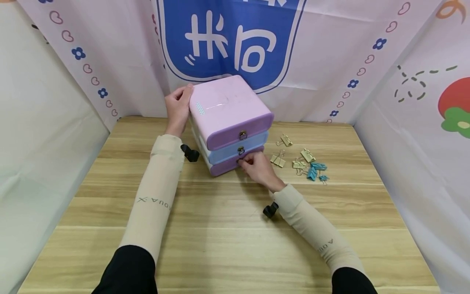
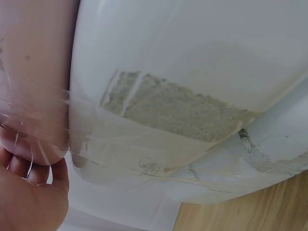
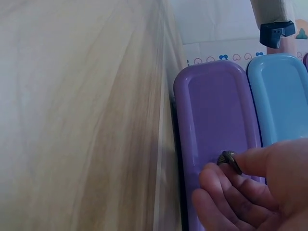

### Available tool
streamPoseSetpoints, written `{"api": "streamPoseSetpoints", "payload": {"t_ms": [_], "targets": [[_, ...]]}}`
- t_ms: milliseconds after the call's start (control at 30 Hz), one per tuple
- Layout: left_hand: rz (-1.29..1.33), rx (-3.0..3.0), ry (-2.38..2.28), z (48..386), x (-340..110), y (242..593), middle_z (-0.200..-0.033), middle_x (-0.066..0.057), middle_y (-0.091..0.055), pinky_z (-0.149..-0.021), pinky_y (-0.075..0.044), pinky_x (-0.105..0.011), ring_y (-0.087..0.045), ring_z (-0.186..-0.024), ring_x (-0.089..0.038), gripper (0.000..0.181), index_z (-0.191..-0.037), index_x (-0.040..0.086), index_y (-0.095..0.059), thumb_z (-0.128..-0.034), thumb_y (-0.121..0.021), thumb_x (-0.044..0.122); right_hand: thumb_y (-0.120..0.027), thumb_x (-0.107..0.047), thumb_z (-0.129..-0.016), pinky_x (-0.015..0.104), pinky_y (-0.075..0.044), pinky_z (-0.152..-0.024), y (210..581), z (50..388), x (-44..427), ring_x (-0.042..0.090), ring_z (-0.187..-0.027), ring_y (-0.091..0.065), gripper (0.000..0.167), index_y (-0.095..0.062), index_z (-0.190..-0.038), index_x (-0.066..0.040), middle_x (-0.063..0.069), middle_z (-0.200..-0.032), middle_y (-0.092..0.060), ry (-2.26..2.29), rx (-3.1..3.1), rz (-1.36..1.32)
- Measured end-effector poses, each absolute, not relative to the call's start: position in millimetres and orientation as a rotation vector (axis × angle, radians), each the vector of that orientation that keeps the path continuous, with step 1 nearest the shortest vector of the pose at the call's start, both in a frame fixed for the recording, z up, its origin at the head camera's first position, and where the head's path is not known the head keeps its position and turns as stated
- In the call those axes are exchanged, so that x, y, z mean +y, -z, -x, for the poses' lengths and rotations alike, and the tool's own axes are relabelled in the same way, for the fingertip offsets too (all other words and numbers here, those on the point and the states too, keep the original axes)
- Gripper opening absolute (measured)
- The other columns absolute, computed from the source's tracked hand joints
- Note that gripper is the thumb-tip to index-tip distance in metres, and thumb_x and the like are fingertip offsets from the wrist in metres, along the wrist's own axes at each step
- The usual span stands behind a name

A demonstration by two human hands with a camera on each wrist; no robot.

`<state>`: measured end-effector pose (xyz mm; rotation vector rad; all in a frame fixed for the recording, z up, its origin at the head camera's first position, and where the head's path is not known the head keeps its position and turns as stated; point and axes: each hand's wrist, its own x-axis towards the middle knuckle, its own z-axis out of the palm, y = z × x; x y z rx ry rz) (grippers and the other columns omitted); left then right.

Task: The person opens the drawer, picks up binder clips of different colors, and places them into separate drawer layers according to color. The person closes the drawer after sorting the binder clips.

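Note:
A small three-drawer storage box (image 1: 231,102) stands on the table, with a pink top and purple, blue and purple drawer fronts. My left hand (image 1: 178,109) grips its rear left upper corner; in the left wrist view, curled fingers (image 2: 58,175) lie against the pink part. Low at the front, my right hand (image 1: 260,168) pinches the ring pull (image 3: 229,160) of the bottom purple drawer (image 3: 216,110) between thumb and fingers. That drawer looks closed, as do the blue drawer (image 1: 238,148) and the top purple drawer (image 1: 240,132). The box's inside is hidden.
Right of the box lie several yellow-green binder clips (image 1: 307,155) and a few blue binder clips (image 1: 312,173) in a loose group. A printed cloth (image 1: 312,77) hangs directly behind the box. Wood-grain table (image 1: 227,237) stretches out in front.

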<state>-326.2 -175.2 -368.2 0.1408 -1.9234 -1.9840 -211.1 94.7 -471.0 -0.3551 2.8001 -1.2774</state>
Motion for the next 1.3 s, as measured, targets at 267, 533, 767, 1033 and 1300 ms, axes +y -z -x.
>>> {"api": "streamPoseSetpoints", "payload": {"t_ms": [267, 533, 767, 1033, 1300], "targets": [[-0.127, -1.914, 1.984, 328.0, -175.8, 368.1, -0.101, 0.007, -0.073, -0.08, -0.049, -0.022, -0.061, -0.093, -0.008, 0.032, -0.11, 0.014, -0.081, -0.1, -0.072, 0.043, -0.072, -0.024, -0.1, 0.028, -0.047, -0.056, 472.2, 212.6, 95.8, 0.013, -0.065, -0.061, 0.022, -0.081, -0.09, -0.007, 0.002, -0.078, -0.076, 1.289, 2.794, 0.365], [-0.145, -1.942, 1.997, 324.9, -175.7, 367.2, -0.107, 0.006, -0.072, -0.083, -0.049, -0.023, -0.06, -0.097, -0.009, 0.036, -0.118, 0.015, -0.08, -0.1008, -0.07, 0.046, -0.075, -0.028, -0.099, 0.031, -0.052, -0.068, 474.5, 212.8, 101.0, 0.014, -0.075, -0.068, 0.02, -0.082, -0.093, -0.011, 0.001, -0.085, -0.079, 1.241, 2.855, 0.418], [-0.16, -1.95, 1.997, 324.3, -175.0, 366.0, -0.107, 0.005, -0.072, -0.082, -0.05, -0.023, -0.06, -0.096, -0.009, 0.037, -0.118, 0.014, -0.08, -0.1009, -0.07, 0.046, -0.078, -0.025, -0.097, 0.031, -0.058, -0.065, 467.4, 208.8, 105.5, 0.015, -0.076, -0.071, 0.013, -0.079, -0.094, -0.012, 0.001, -0.089, -0.079, 1.261, 2.853, 0.433], [-0.147, -1.942, 1.985, 325.0, -175.5, 367.0, -0.106, 0.006, -0.072, -0.082, -0.049, -0.023, -0.06, -0.096, -0.009, 0.037, -0.117, 0.014, -0.08, -0.101, -0.07, 0.045, -0.082, -0.022, -0.094, 0.027, -0.06, -0.068, 448.2, 204.3, 107.9, 0.017, -0.078, -0.075, 0.016, -0.077, -0.099, -0.007, 0.008, -0.094, -0.08, 1.336, 2.935, 0.532], [-0.146, -1.944, 1.996, 324.1, -176.3, 366.9, -0.107, 0.005, -0.071, -0.083, -0.049, -0.024, -0.06, -0.097, -0.01, 0.037, -0.118, 0.014, -0.079, -0.1011, -0.07, 0.046, -0.085, -0.028, -0.092, 0.029, -0.061, -0.067, 442.1, 206.8, 103.7, 0.017, -0.076, -0.076, 0.024, -0.077, -0.096, -0.006, 0.009, -0.09, -0.081, 1.359, 3.005, 0.546]]}}
